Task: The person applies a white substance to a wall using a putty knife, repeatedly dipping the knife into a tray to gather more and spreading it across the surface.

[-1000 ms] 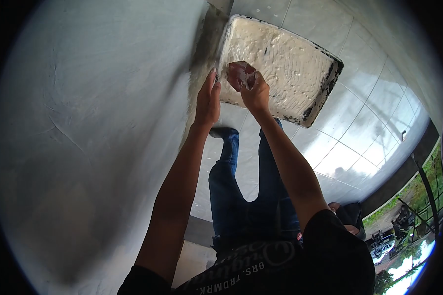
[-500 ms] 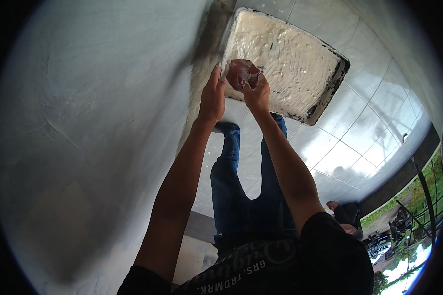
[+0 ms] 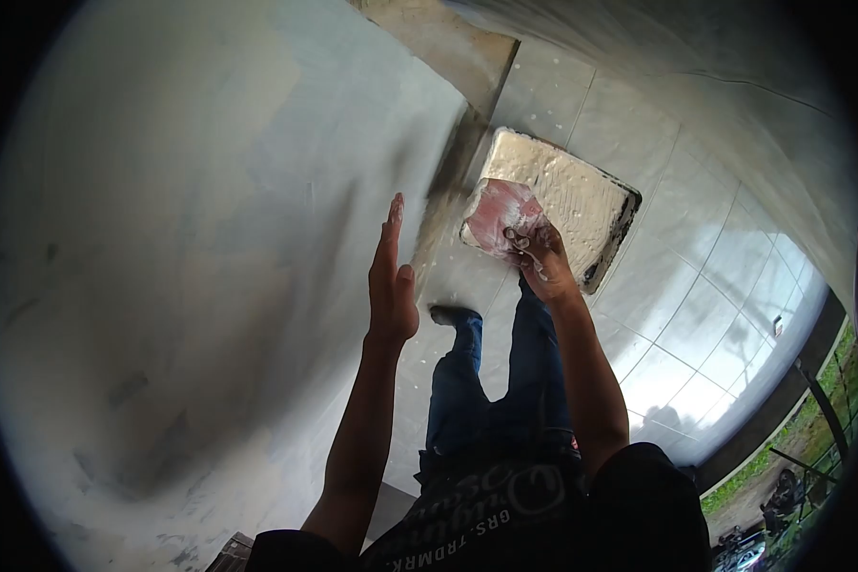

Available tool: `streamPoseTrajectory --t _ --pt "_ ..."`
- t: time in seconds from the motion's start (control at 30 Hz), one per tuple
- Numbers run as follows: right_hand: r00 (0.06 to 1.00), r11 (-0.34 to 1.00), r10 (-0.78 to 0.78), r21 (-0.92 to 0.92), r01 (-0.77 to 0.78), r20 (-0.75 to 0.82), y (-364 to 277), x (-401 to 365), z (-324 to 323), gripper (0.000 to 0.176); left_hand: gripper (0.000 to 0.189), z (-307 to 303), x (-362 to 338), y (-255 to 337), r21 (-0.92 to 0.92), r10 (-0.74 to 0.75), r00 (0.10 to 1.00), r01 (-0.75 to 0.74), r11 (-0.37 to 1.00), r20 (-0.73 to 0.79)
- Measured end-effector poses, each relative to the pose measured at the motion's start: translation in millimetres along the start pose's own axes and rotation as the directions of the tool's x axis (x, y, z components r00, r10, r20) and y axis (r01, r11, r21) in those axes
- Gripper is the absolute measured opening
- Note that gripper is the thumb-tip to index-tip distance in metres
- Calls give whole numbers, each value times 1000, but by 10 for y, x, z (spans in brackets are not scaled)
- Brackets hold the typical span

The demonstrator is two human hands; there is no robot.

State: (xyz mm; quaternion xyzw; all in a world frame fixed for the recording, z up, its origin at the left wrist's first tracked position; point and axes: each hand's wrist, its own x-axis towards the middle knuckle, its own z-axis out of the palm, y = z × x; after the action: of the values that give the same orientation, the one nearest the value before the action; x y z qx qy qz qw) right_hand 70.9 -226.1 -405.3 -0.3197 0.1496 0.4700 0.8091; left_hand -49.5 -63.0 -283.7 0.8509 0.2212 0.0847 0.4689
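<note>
Pinched in my right hand (image 3: 546, 265) is a flat reddish spreader (image 3: 498, 212), smeared with white paste on its face. Paste also coats some of the fingers. The spreader is raised and overlaps the near left corner of a tray (image 3: 625, 227). A layer of cream-coloured paste (image 3: 567, 181) fills this shallow, dark-edged tray, with ridges and dents across it. My left hand (image 3: 392, 286) is empty, its fingers straight and its palm turned towards the spreader. It is held up beside the grey wall (image 3: 210, 238), with whitish smears on the fingertips.
Pale floor tiles (image 3: 653, 276) run under the tray and my feet. The wall, patchy with smoothed plaster, takes up the left side. Another pale wall (image 3: 734, 105) rises at upper right. Grass (image 3: 745, 467) and a parked motorbike (image 3: 780, 500) show outside at lower right.
Both hands have come away from the tray; the spreader is now lifted and its face shows. My left hand has moved left, apart from the spreader. The tray looks smaller and lower as the view shifted.
</note>
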Motion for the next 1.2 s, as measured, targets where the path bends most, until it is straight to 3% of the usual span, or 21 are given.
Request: streamPoseTrajectory --t 0.1,0.3,0.4,0.47,0.5,0.57,0.63,0.67,0.77,0.83,0.87,0.9,0.97,1.03,1.2 --pt "984 996 -55 76 42 172 -306 -184 400 40 65 -404 47 650 95 197 974 -187 978 -111" --pt "884 983 -171 140 121 434 -882 -538 1477 37 64 -1068 -221 1665 366 410 867 -297 882 -283" --pt "837 965 -261 123 230 480 -1061 -831 2003 33 67 -1367 -487 2032 539 539 775 -315 781 -330" --pt "785 901 -422 117 417 454 -1131 -955 2323 30 65 -1567 -635 2207 655 635 697 -312 688 -334" --pt "772 893 -436 118 434 463 -1148 -980 2454 30 64 -1655 -704 2252 701 677 657 -309 643 -332" --pt "642 692 -651 -30 721 406 -1180 -1000 2740 29 61 -1789 -808 2345 781 731 591 -253 570 -342" --pt "523 509 -760 -148 848 386 -1251 -1071 3062 30 62 -1927 -872 2353 829 782 519 -221 514 -347" --pt "438 425 -817 -123 897 374 -1265 -1087 3238 32 62 -1989 -893 2359 829 791 509 -235 508 -340" --pt "206 67 -867 -305 950 453 -1321 -1057 3613 42 62 -2146 -944 2367 875 818 480 -184 448 -317" --pt "52 -140 -891 -384 912 450 -1298 -982 3837 38 63 -2228 -922 2315 892 836 459 -174 417 -301" --pt "85 -138 -882 -425 895 464 -1279 -977 3918 38 63 -2259 -916 2293 892 839 456 -183 414 -296" --pt "38 -218 -872 -456 863 488 -1230 -897 3971 39 64 -2284 -909 2264 900 847 448 -177 398 -286" --pt "140 -226 -828 -550 804 544 -1151 -916 4068 41 65 -2327 -902 2193 905 854 439 -178 386 -278" --pt "79 -306 -807 -528 792 586 -1037 -848 4168 42 66 -2358 -902 2123 896 847 434 -166 411 -308" --pt "162 -264 -786 -562 784 597 -594 -988 3926 47 66 -2366 -928 1983 911 853 442 -163 379 -276"
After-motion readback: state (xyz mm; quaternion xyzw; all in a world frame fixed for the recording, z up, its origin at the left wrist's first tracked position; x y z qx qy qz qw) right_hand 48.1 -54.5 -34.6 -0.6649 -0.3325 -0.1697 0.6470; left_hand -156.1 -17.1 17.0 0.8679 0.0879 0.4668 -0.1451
